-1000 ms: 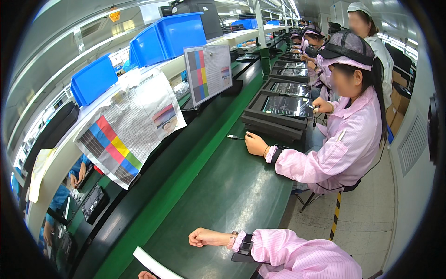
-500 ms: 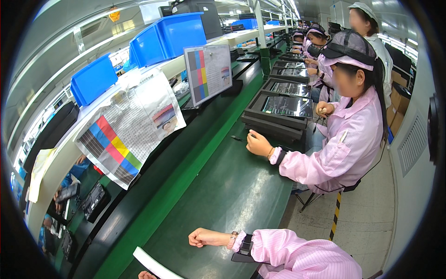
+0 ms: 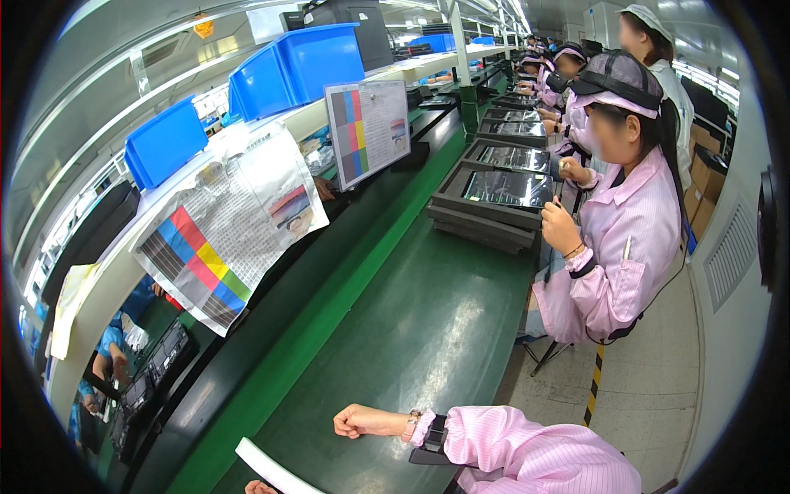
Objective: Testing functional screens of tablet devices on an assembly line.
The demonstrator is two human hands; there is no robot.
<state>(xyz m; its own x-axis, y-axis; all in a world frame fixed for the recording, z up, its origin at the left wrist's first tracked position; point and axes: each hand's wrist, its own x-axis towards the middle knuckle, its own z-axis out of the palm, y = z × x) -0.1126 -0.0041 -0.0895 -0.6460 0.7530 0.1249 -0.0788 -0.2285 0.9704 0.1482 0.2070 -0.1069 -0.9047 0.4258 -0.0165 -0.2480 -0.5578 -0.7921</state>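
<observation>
The right hand [image 3: 360, 420], loosely fisted over the green table [image 3: 370, 354], seems at a pause, any next move calling for uncurling; the cropped left hand [image 3: 259, 488], grip indeterminable, lies just beside the white strip [image 3: 273, 465].

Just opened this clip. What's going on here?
The wearer's right hand is curled over the green bench, with nothing visible in it. Only a bit of the left hand shows at the lower edge, near a white curved strip; its grip can't be told. Farther along, a co-worker in pink has both hands raised beside a flat screen lying in a dark tray.
</observation>
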